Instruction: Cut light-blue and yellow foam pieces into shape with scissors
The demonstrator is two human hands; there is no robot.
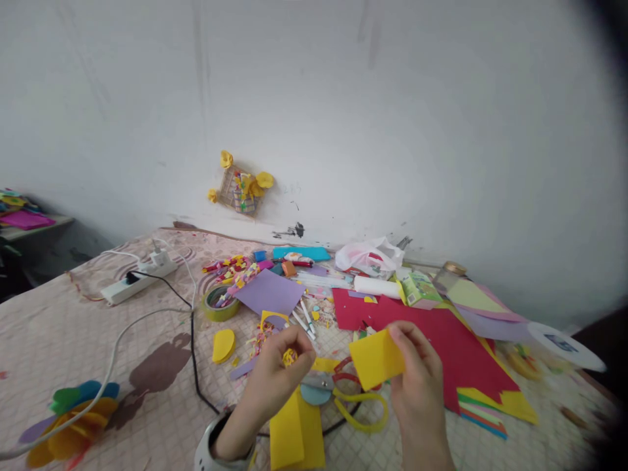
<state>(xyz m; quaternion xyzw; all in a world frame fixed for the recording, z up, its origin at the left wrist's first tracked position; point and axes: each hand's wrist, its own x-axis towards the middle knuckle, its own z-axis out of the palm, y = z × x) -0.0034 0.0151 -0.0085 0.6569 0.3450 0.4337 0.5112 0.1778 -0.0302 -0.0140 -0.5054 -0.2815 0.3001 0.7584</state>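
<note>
My right hand (419,366) pinches a small yellow paper rectangle (375,360) by its right edge, above the table. To its left my left hand (282,363) is raised with its fingers curled towards the thumb. What the left fingers hold, if anything, I cannot make out. Scissors with a yellow handle loop (366,422) and red handle parts lie between and below the hands. Close to my left wrist are larger folded yellow sheets (289,432). A pale blue round piece (315,394) shows under the scissors.
Large red sheets (451,347) cover the right side. At the left stand a power strip (140,281) with trailing cables and a roll of tape (220,304). A purple sheet (272,292), a plastic bag (367,255) and a white plate (566,347) lie farther out.
</note>
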